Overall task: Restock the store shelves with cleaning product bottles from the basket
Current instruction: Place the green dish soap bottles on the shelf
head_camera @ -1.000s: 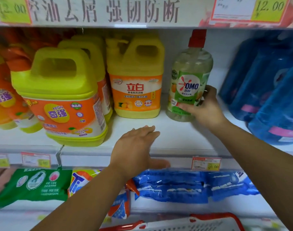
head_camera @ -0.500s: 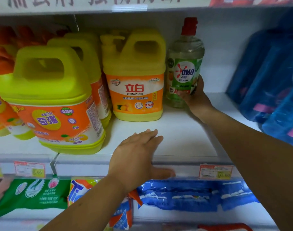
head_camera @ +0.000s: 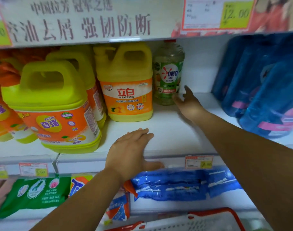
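Observation:
A clear OMO bottle (head_camera: pixel 168 75) with a green label and red cap stands upright at the back of the white shelf (head_camera: pixel 172 130), right of a yellow-and-orange detergent jug (head_camera: pixel 125 90). My right hand (head_camera: pixel 186 102) is at the bottle's lower right. Its fingertips touch the base and its thumb is spread away from the bottle. My left hand (head_camera: pixel 130 152) lies flat on the shelf's front edge, fingers straight and thumb under the lip. The red-and-white basket (head_camera: pixel 214 219) shows at the bottom edge; its contents are hidden.
Large yellow jugs (head_camera: pixel 54 107) fill the shelf's left side. Blue refill pouches (head_camera: pixel 265 84) lean at the right. Bare shelf lies between the jugs and pouches. Green (head_camera: pixel 34 194) and blue (head_camera: pixel 175 184) bags lie on the shelf below. The upper shelf's sign strip (head_camera: pixel 85 22) hangs overhead.
My right hand pushed the OMO bottle back to the rear of the shelf, then loosened its grip so the thumb stands apart. My left hand stayed on the shelf edge.

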`<control>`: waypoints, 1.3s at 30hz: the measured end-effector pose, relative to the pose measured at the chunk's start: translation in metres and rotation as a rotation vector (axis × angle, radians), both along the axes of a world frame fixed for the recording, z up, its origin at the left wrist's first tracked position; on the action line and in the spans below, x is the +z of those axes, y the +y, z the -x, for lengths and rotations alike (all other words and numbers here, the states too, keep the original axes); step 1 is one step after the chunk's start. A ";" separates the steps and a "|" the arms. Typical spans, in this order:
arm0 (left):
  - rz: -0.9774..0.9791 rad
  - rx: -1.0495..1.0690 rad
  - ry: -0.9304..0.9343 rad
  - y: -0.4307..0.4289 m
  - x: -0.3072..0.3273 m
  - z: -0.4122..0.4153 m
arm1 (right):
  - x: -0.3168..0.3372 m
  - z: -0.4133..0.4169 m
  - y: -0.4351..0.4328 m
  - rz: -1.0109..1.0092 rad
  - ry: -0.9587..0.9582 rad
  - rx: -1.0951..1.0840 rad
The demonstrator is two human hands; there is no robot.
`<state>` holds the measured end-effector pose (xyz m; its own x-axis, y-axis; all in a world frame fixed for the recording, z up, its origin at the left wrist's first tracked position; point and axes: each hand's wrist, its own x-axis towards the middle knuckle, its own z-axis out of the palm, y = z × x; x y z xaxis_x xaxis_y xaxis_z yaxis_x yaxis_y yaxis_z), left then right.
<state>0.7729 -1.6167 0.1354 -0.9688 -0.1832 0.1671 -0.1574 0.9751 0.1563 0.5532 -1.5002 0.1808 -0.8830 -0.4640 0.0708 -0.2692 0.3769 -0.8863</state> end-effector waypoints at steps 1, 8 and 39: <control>0.001 -0.002 -0.016 0.001 0.002 0.000 | 0.003 -0.011 0.015 0.019 0.006 -0.037; 0.042 -0.001 0.197 0.052 -0.012 -0.015 | 0.025 -0.104 0.178 0.263 0.177 -0.162; -0.048 -0.480 -0.529 0.338 -0.162 -0.058 | -0.259 -0.268 0.481 -0.145 -0.409 -0.772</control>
<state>0.8305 -1.2785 -0.0271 -0.8930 0.2885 -0.3453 0.2208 0.9496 0.2223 0.8217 -1.0189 -0.0778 -0.8968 0.2920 -0.3323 0.4344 0.4387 -0.7867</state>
